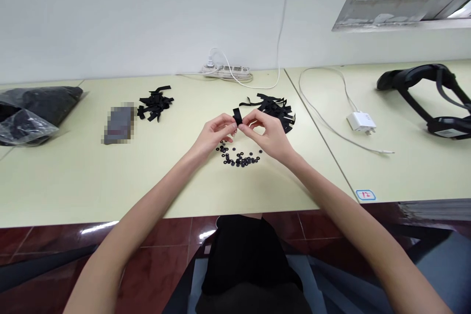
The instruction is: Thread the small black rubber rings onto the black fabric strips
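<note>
"What lies closest to you on the table point(91, 181)?"

"A scatter of small black rings point(243, 161), loose, just on my side of my fingertips. I'd guess they sit there to keep my reach short."

"And your hands?"

"Just beyond them, over the table. My left hand point(217, 132) and right hand point(268, 135) both pinch the lower end of a short black strip point(237, 115), tips nearly meeting. Two hands probably stop something so small from twisting. Whether a ring is tucked in there too, I can't tell."

"What's behind your right hand?"

"A heap of black strips point(275, 106), likely placed for an easy grab, though my hand hides part of it. A second heap point(156, 104) lies well apart to the left, maybe so the two don't mix."

"Anything in the way?"

"Little. A blurred grey object point(119, 125) sits beside that second heap, a plastic bag point(55, 103) farther left. To the right are a white charger point(361, 120) and a black headset point(451, 127). Farthest back, a power strip point(228, 72) lies by the wall point(128, 19)."
</note>
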Tool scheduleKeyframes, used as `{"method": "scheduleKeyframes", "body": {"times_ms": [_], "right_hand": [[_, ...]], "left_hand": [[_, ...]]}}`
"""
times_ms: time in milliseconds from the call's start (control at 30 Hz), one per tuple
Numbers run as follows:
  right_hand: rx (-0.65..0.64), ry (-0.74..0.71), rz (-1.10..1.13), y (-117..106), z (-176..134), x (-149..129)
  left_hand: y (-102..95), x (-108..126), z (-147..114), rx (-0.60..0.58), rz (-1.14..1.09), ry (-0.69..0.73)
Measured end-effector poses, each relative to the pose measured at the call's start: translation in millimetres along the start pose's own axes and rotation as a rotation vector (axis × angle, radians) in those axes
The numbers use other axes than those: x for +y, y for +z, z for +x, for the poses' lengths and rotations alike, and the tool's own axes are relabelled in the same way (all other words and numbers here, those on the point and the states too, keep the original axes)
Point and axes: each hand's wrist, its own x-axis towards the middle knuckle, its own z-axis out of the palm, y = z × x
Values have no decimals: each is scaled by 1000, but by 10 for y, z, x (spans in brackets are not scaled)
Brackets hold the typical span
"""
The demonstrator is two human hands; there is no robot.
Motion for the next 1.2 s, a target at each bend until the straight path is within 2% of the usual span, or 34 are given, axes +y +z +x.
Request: {"method": "scheduleKeyframes", "body": {"times_ms": [167, 267, 367, 533, 633, 700, 833, 900, 1033, 1200], "right_hand": [[18, 191, 198, 2, 12, 33], [-17, 264, 247, -5, 20, 57], [-31, 235, 190, -20, 18, 45], [-33, 35, -91, -28, -13, 10], [-40, 0, -172, -13, -28, 9], [-56, 51, -131, -4, -32, 15], [-93, 187, 113, -10, -22, 32], [-61, 188, 168, -27, -7, 35], [8, 152, 140, -67, 21, 8], [-13, 193, 242, -72, 34, -39]], "left_hand": [[35, 19, -5, -1, 87, 80], [35, 14, -6, -10, 122, 92], [25, 3, -6, -23, 152, 85], [24, 13, 2, 17, 175, 127], [14, 13, 12, 55, 167, 145], [6, 5, 20, 74, 140, 139], [8, 0, 28, 52, 57, 86], [15, 13, 25, 45, 29, 74], [15, 54, 13, 51, 3, 70], [5, 60, 2, 67, 68, 100]]}}
